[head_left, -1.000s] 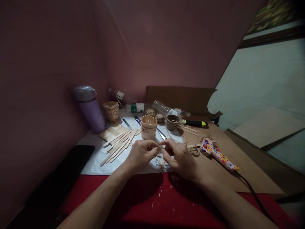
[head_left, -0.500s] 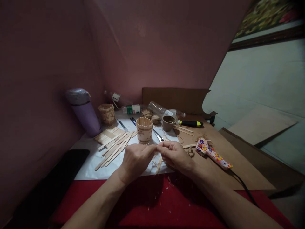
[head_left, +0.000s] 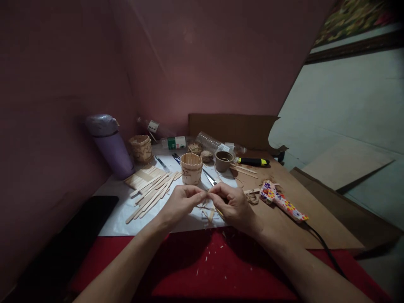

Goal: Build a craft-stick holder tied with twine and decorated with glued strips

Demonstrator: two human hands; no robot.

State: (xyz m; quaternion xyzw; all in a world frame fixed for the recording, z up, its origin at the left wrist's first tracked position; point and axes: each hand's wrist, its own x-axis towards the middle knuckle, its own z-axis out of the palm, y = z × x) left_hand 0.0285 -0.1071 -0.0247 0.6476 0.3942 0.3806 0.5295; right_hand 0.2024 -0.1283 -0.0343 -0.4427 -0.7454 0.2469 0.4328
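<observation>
My left hand (head_left: 181,204) and my right hand (head_left: 232,205) meet fingertip to fingertip over the near edge of a white sheet (head_left: 123,210). Both pinch a small strand of brown twine between them; it is too small to see clearly. Loose twine bits and thin stick pieces (head_left: 208,212) lie under my hands. Just beyond stands a small cup built of wooden sticks (head_left: 191,168). A pile of flat wooden sticks (head_left: 151,191) spreads to its left.
A purple flask (head_left: 110,145) and a woven basket (head_left: 141,148) stand back left. Scissors (head_left: 208,176), a brown cup (head_left: 224,160), a yellow-black cutter (head_left: 252,161), twine balls (head_left: 206,156) and plastic bottles lie behind. A patterned glue gun (head_left: 282,202) with cord rests right. A dark slab (head_left: 78,235) lies left.
My hands stayed together pinching the strand, with the fingers shifting slightly. The view swung a little, so the objects sit slightly further left than a second ago.
</observation>
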